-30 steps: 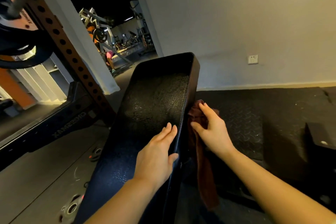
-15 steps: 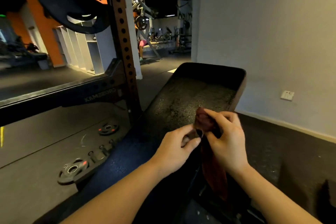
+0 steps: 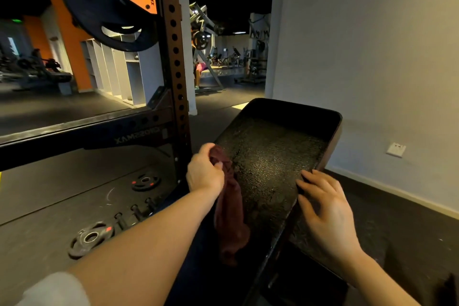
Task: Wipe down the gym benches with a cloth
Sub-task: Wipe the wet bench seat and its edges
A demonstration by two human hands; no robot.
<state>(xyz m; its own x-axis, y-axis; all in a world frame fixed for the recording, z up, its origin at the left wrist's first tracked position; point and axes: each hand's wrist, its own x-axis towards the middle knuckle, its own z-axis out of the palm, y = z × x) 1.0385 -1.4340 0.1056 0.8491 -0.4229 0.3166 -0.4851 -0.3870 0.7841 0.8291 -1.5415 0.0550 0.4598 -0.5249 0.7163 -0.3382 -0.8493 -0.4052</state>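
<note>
We are standing in a dim gym with dark rubber flooring (image 3: 62,201) underfoot and a pale wall (image 3: 372,45) rising on our right, a white socket (image 3: 396,149) set low in it. Ahead of us the black padded bench (image 3: 270,156) is tilting up and away, its textured top glistening with droplets. Our left hand (image 3: 205,171) is curling around the dark red cloth (image 3: 229,206) at the bench's left edge, fingers closed on the bunched upper end, while the rest of the cloth is hanging down along the pad. Our right hand (image 3: 325,208) is resting on the bench's right edge with fingers spread and relaxed, holding nothing. To our left a perforated rack upright (image 3: 175,57) is carrying a loaded barbell plate (image 3: 104,5), and two small weight plates (image 3: 90,238) are lying on the floor beside it.
</note>
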